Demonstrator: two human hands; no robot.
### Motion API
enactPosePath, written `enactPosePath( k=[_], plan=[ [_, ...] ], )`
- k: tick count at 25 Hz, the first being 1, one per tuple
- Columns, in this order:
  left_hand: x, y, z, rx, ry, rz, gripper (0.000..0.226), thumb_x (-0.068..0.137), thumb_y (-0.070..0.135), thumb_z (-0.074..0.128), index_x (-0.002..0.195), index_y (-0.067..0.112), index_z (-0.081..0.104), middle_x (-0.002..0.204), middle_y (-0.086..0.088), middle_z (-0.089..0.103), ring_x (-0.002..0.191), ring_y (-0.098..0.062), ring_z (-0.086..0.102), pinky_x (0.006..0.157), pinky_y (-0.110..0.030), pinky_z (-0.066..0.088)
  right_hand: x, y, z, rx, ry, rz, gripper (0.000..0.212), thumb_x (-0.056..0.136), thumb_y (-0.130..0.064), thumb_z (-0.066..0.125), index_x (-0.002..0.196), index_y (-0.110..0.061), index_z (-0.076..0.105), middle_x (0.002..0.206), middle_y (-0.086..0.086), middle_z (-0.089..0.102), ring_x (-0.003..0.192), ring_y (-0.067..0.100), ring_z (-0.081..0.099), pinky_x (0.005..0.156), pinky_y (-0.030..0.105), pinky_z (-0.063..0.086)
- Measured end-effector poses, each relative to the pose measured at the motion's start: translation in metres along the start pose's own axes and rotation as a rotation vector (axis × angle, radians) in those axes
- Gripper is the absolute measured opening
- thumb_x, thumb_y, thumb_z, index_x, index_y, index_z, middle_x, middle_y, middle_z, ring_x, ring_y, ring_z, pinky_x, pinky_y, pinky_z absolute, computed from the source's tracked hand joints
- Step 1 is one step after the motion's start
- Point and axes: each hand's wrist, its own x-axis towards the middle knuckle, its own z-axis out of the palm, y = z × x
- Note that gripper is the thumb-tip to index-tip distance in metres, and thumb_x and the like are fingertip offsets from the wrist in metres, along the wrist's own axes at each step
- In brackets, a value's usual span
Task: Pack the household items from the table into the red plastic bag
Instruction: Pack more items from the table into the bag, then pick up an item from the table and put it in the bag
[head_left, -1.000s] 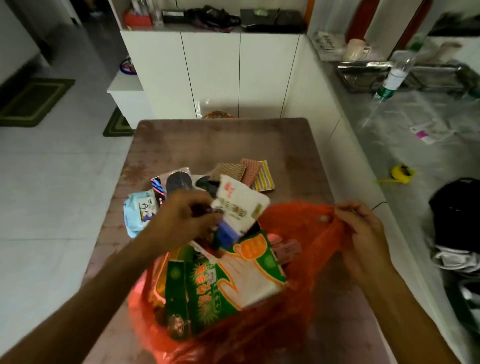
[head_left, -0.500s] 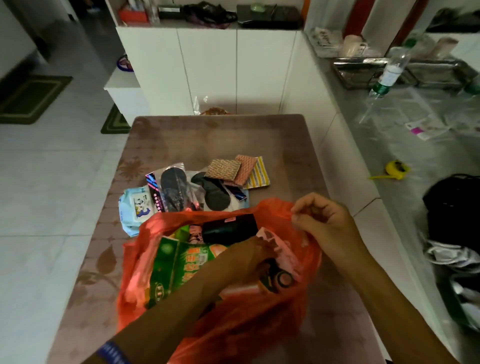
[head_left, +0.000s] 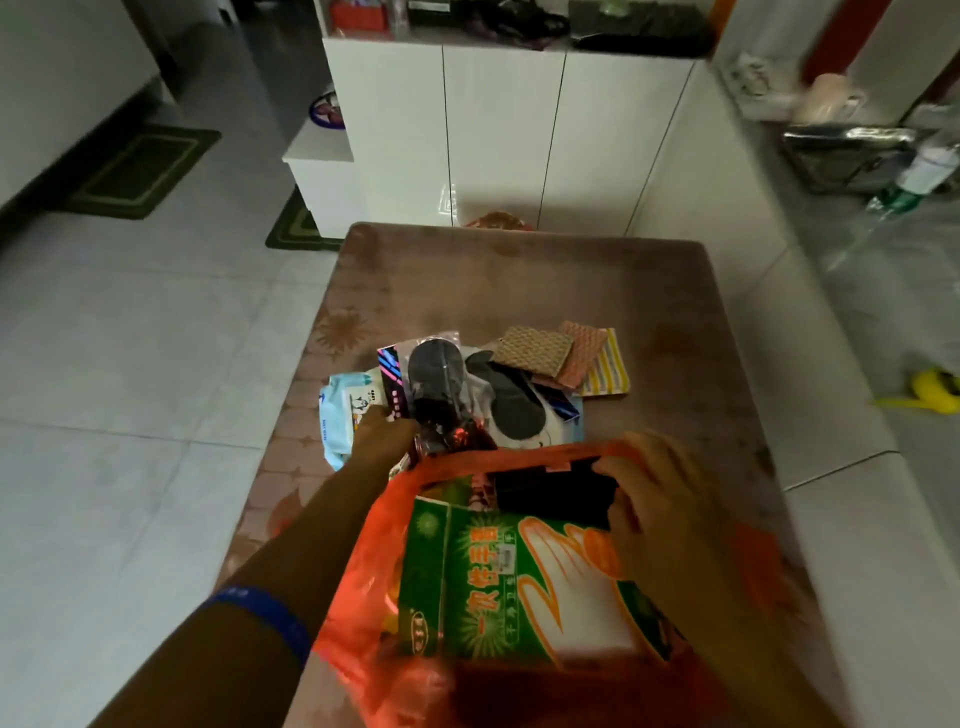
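Note:
The red plastic bag (head_left: 363, 561) stands open at the near end of the brown table (head_left: 519, 280). Inside it lie a green glove pack (head_left: 483, 577) and a black item (head_left: 545, 493). My right hand (head_left: 660, 499) grips the bag's far rim. My left hand (head_left: 384, 434) reaches past the bag's left side, fingers closed on the lower end of a clear packet of black insoles (head_left: 434, 374). Beside it lie a blue wipes pack (head_left: 337, 410), a second packet with a dark pad (head_left: 511, 405) and folded woven cloths (head_left: 561, 353).
A white cabinet (head_left: 498, 135) stands beyond the table's far end. A grey counter on the right holds a yellow tape measure (head_left: 930, 389) and a metal tray (head_left: 847, 150). White floor tiles lie to the left.
My left hand has come out of the bag and reached forward to the packet of insoles. My right hand has shifted along the bag's rim, holding it open.

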Motion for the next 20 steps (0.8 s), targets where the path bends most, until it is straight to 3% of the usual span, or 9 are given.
enactPosePath(
  k=[2, 4, 7, 9, 11, 12, 14, 17, 20],
  plan=[
    [0.025, -0.011, 0.004, -0.178, -0.036, -0.114, 0.048, 0.075, 0.016, 0.072, 0.117, 0.005, 0.053, 0.107, -0.008, 0.059, 0.085, -0.023, 0.058, 0.06, -0.027, 0.047, 0.002, 0.008, 0.011, 0.099, -0.023, 0.095, 0.028, 0.082, -0.012, 0.054, 0.107, -0.018, 0.066, 0.13, 0.005, 0.056, 0.119, 0.024, 0.047, 0.095, 0.033, 0.04],
    [0.033, -0.015, 0.01, -0.336, -0.107, -0.199, 0.036, 0.08, 0.015, 0.071, 0.11, 0.002, 0.056, 0.097, -0.013, 0.063, 0.064, -0.017, 0.059, 0.042, -0.022, 0.044, 0.001, 0.013, 0.015, 0.187, -0.034, 0.215, 0.037, 0.085, -0.009, 0.061, 0.119, -0.022, 0.06, 0.14, 0.001, 0.047, 0.122, 0.019, 0.044, 0.095, 0.029, 0.036],
    [0.032, -0.013, 0.024, -0.311, -0.049, -0.125, 0.027, 0.081, 0.013, 0.071, 0.104, 0.0, 0.063, 0.088, -0.012, 0.066, 0.058, -0.014, 0.061, 0.046, -0.022, 0.046, 0.003, 0.016, 0.005, 0.236, 0.019, 0.431, 0.065, 0.078, -0.008, 0.07, 0.134, -0.028, 0.045, 0.138, 0.0, 0.043, 0.118, 0.02, 0.044, 0.091, 0.035, 0.042],
    [0.022, 0.002, 0.02, -0.278, 0.032, 0.078, 0.025, 0.083, 0.014, 0.068, 0.106, 0.004, 0.066, 0.09, -0.007, 0.068, 0.074, -0.019, 0.065, 0.055, -0.022, 0.048, 0.006, 0.019, -0.01, 0.304, 0.008, 0.627, 0.062, 0.081, -0.012, 0.07, 0.134, -0.028, 0.043, 0.119, -0.005, 0.053, 0.098, 0.015, 0.053, 0.073, 0.025, 0.042],
    [-0.004, 0.024, 0.001, -0.256, 0.037, 0.323, 0.019, 0.084, 0.018, 0.068, 0.101, 0.011, 0.067, 0.087, -0.003, 0.069, 0.083, -0.021, 0.068, 0.062, -0.027, 0.053, 0.007, 0.023, -0.019, 0.385, -0.021, 0.687, 0.041, 0.086, -0.015, 0.065, 0.123, -0.028, 0.053, 0.092, -0.015, 0.059, 0.075, 0.009, 0.058, 0.055, 0.016, 0.037],
    [-0.022, 0.034, -0.01, -0.236, 0.014, 0.465, 0.016, 0.083, 0.018, 0.069, 0.098, 0.013, 0.067, 0.086, 0.0, 0.069, 0.082, -0.017, 0.068, 0.064, -0.028, 0.055, 0.008, 0.025, -0.023, 0.476, 0.006, 0.701, 0.03, 0.088, -0.013, 0.063, 0.115, -0.027, 0.059, 0.083, -0.015, 0.062, 0.07, 0.01, 0.061, 0.051, 0.016, 0.04],
    [-0.073, 0.047, -0.032, -0.095, -0.049, 0.783, 0.016, 0.081, 0.013, 0.072, 0.096, 0.015, 0.067, 0.09, 0.008, 0.069, 0.077, -0.004, 0.065, 0.065, -0.017, 0.052, 0.011, 0.024, -0.033, 0.779, 0.088, 0.762, 0.017, 0.091, -0.01, 0.059, 0.102, -0.021, 0.066, 0.073, -0.004, 0.068, 0.062, 0.009, 0.064, 0.053, 0.019, 0.048],
    [-0.141, 0.033, -0.044, 0.193, -0.25, 1.155, 0.025, 0.076, 0.005, 0.073, 0.098, 0.016, 0.065, 0.106, 0.012, 0.066, 0.092, 0.001, 0.062, 0.073, -0.006, 0.048, 0.012, 0.02, -0.05, 1.064, 0.142, 0.806, 0.014, 0.094, -0.016, 0.055, 0.096, -0.012, 0.069, 0.076, 0.007, 0.072, 0.058, 0.012, 0.06, 0.058, 0.027, 0.05],
    [-0.166, 0.003, -0.028, 0.535, -0.3, 1.331, 0.033, 0.07, 0.016, 0.067, 0.102, 0.024, 0.062, 0.104, 0.005, 0.07, 0.096, -0.009, 0.063, 0.078, -0.021, 0.052, 0.009, 0.018, -0.062, 1.14, 0.166, 0.776, 0.014, 0.095, -0.016, 0.054, 0.099, -0.013, 0.067, 0.09, 0.003, 0.074, 0.057, 0.016, 0.054, 0.055, 0.028, 0.048]
  ],
)
